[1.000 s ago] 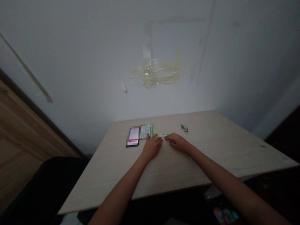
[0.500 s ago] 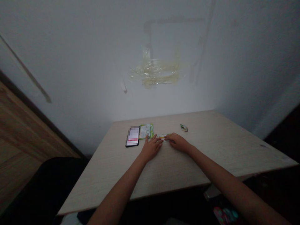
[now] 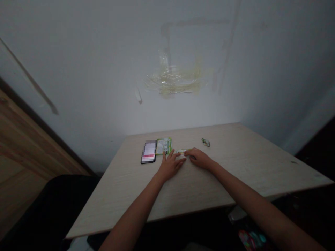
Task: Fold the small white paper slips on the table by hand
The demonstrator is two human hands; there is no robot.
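Note:
A narrow white, green and yellow strip of printed wrapper [image 3: 181, 151] lies flat on the table between my hands. My left hand [image 3: 169, 168] rests at its left end with fingers spread, their tips on or beside the strip. My right hand [image 3: 200, 158] is curled over the strip's right end, thumb and fingers pressed on it. Just beyond my left fingertips lies a flat green-and-white printed packet [image 3: 164, 144]. Left of that is a phone [image 3: 148, 152], its lit screen blurred out. The strip's right end is hidden under my right fingers.
A small crumpled green wrapper [image 3: 205, 142] lies beyond my right hand on the pale wooden table [image 3: 125, 195]. The table's back edge meets a wall [image 3: 104, 69] with peeling clear tape [image 3: 178, 82]. Dark cloth [image 3: 52, 209] sits at left.
My left thumb has stretched out to the right, and the left fingers have spread a little. My right hand stays in nearly the same place on the strip.

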